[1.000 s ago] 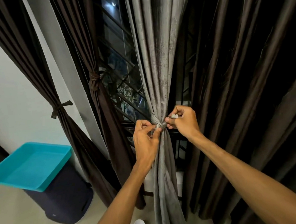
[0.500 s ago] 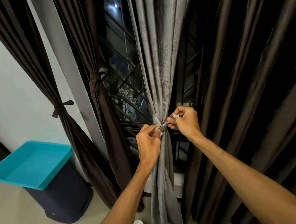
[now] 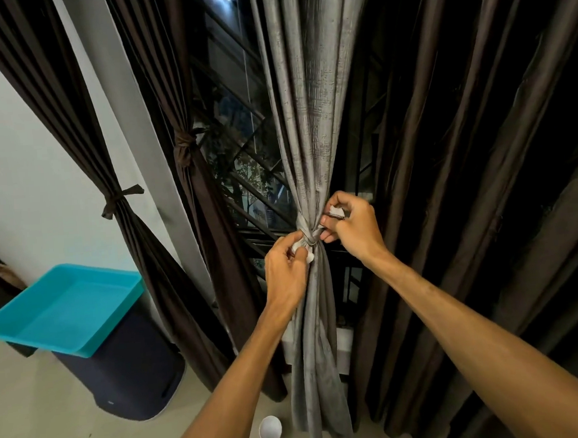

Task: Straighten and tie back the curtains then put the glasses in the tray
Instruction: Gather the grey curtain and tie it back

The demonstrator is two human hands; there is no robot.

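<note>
Nearest, a white cup (image 3: 270,429) stands on the floor between the two forearms, just left of the hem of the grey curtain (image 3: 307,115), well apart from the turquoise tray (image 3: 64,309). Above it, the left hand (image 3: 286,273) has its fingers curled, pinching one pale end of the tie (image 3: 308,238) just below and left of the knot. More of that pale strip shows under its fingers than a second ago, when they lay pressed over the knot itself. The right hand (image 3: 353,224) pinches the other end between thumb and forefinger, to the upper right of the knot, much as before. Both hands stay clamped on the tie, and the two ends now run out from the knot in opposite directions. The tie cinches the grey curtain into a narrow waist at hand height.

Further left, the tray sits on top of a dark bin (image 3: 128,380), unmoved. Behind it two brown curtains (image 3: 119,203) hang already tied back, each with its own knot. More brown curtain (image 3: 463,138) hangs loose on the right. Farthest, the window grille (image 3: 243,174) shows dark glass behind the cloth
</note>
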